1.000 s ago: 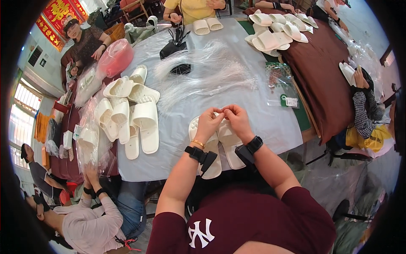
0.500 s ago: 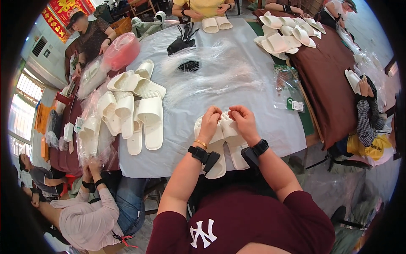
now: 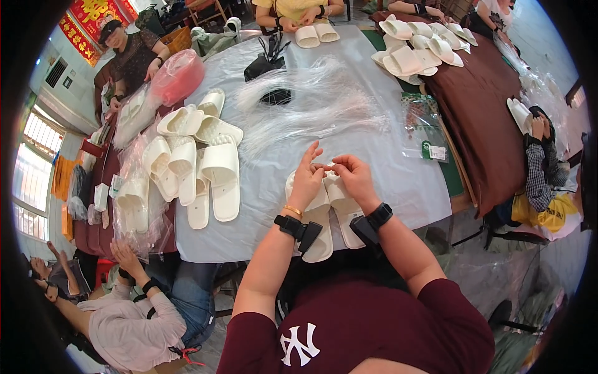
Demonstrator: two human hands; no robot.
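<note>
From the head view, the left hand (image 3: 306,179) and right hand (image 3: 354,176) are meeting fingertip to fingertip over a pair of white slippers (image 3: 327,209) lying on the grey surface (image 3: 386,168) — both pinching something too small to tell. A heap of white slippers (image 3: 193,159) is lying well to the left.

Stacked white slippers (image 3: 187,162) lie left on the grey-covered table (image 3: 398,181). Clear plastic strands (image 3: 311,106) spread mid-table beside a black pouch (image 3: 265,62). A pink bag (image 3: 177,75) sits far left; more slippers (image 3: 417,53) occupy the brown table (image 3: 486,124).
</note>
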